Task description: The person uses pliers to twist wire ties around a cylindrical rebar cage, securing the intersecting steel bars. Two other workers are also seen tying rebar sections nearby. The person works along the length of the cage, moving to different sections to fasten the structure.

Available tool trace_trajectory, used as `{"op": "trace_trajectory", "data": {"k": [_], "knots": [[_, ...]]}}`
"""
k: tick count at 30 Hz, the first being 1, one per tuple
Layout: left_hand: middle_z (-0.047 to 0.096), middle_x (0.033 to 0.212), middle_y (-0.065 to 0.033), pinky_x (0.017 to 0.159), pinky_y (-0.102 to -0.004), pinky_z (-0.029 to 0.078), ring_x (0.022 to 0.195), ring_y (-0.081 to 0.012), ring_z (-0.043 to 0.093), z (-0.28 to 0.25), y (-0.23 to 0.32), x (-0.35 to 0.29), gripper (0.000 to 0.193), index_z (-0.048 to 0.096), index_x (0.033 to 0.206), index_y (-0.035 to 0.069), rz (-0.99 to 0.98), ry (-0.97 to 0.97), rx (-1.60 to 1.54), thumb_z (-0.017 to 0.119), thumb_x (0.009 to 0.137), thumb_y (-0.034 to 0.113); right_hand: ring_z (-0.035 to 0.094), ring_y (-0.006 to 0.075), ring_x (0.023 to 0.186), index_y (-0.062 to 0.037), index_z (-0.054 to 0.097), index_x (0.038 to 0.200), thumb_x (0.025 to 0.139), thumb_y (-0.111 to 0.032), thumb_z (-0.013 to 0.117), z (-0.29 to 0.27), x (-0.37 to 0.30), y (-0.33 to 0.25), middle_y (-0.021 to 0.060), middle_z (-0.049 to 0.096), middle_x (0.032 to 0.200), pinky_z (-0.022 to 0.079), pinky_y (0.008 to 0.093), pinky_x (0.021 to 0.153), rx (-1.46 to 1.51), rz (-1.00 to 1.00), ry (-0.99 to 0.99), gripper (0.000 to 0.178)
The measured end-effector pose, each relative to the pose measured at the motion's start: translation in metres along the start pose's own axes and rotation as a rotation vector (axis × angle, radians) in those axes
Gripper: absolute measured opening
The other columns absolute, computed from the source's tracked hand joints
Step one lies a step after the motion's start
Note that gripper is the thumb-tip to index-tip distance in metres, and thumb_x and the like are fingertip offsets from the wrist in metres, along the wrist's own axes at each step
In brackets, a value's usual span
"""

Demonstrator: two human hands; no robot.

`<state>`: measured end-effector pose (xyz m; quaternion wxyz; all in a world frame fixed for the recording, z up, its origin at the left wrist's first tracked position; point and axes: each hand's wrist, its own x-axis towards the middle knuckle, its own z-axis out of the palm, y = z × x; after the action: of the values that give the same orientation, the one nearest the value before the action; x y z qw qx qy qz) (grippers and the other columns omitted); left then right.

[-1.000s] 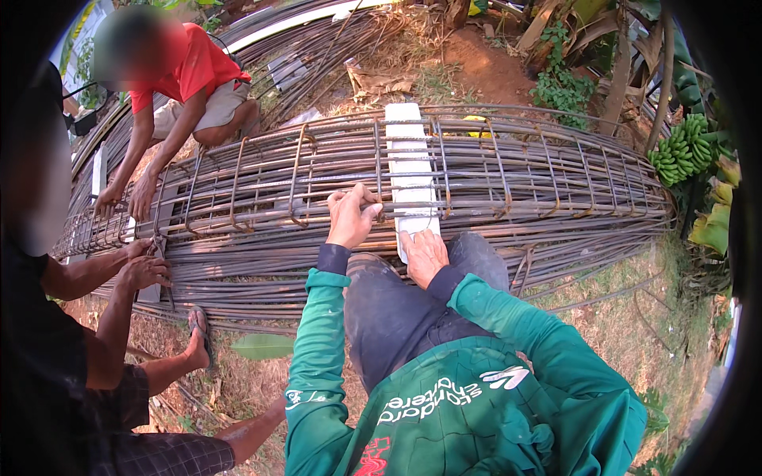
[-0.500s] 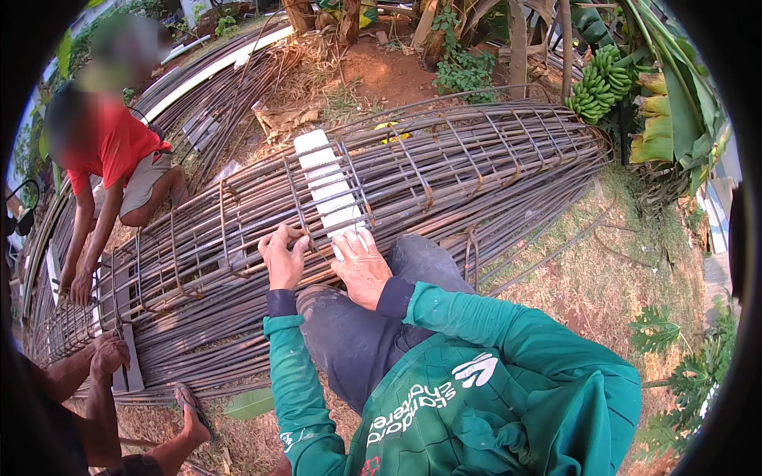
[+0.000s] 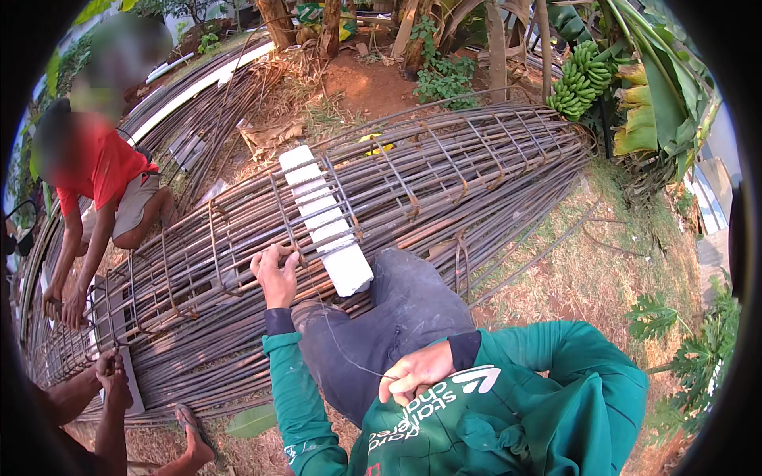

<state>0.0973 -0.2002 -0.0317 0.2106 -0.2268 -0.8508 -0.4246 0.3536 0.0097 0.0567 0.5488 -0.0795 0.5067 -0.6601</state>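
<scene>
right hand (image 3: 417, 371) moved off one white block (image 3: 347, 268), holds one wire (image 3: 340, 349)

Sunlit grass (image 3: 571, 285) and reddish soil (image 3: 361, 82)

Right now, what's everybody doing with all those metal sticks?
The person in the green top has the left hand at the bars of a rusty steel cage. The right hand holds a thin wire in front of the body. A white block lies with bars crossing over it. On the left, a person in a red shirt reaches down to the bars, and another person's hands are nearby.
</scene>
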Motion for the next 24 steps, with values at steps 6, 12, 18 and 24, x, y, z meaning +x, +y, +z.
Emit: {"op": "trace_trajectory", "data": {"k": [6,12,18,24], "knots": [[0.069,0.085,-0.0019,0.105,-0.0417,0.030,0.094,-0.0221,0.063,-0.003,-0.001,0.000,0.009,0.067,0.090,0.013,-0.047,-0.056,0.000,0.074,0.085,0.016,0.062,0.0266,0.112,0.0031,0.050,0.137,0.102,-0.059,0.045,-0.084,0.069,-0.023,0.0182,0.062,0.121,0.050,0.0406,0.099,-0.218,-0.061,0.527,0.071],[0.072,0.084,-0.0006,0.103,-0.0400,0.028,0.090,-0.0191,0.064,-0.002,0.003,0.001,0.009,0.067,0.089,0.011,-0.033,-0.019,-0.028,0.073,0.084,0.017,0.068,0.0296,0.096,0.0007,0.027,0.152,0.101,-0.030,0.062,-0.126,0.135,-0.089,0.0207,0.062,0.111,0.058,0.0428,0.084,0.280,-0.255,0.605,0.069],[0.070,0.084,-0.0016,0.103,-0.0410,0.030,0.091,-0.0196,0.063,0.000,0.001,-0.003,0.010,0.069,0.088,0.011,-0.031,0.026,-0.015,0.074,0.083,0.017,0.067,0.0394,0.081,-0.0012,0.067,0.107,0.090,-0.007,0.048,-0.124,0.168,-0.061,0.0267,0.065,0.083,0.051,0.0477,0.074,-0.830,-0.562,1.232,0.026],[0.073,0.098,0.0009,0.111,-0.0444,0.027,0.103,-0.0197,0.063,0.011,-0.001,-0.020,0.012,0.073,0.094,0.012,0.061,0.185,-0.017,0.074,0.082,0.011,0.064,0.0475,0.089,0.0020,0.064,0.097,0.089,-0.011,0.049,-0.133,0.146,-0.074,0.0293,0.066,0.089,0.050,0.0533,0.080,-1.047,-0.490,1.006,0.021]]}}
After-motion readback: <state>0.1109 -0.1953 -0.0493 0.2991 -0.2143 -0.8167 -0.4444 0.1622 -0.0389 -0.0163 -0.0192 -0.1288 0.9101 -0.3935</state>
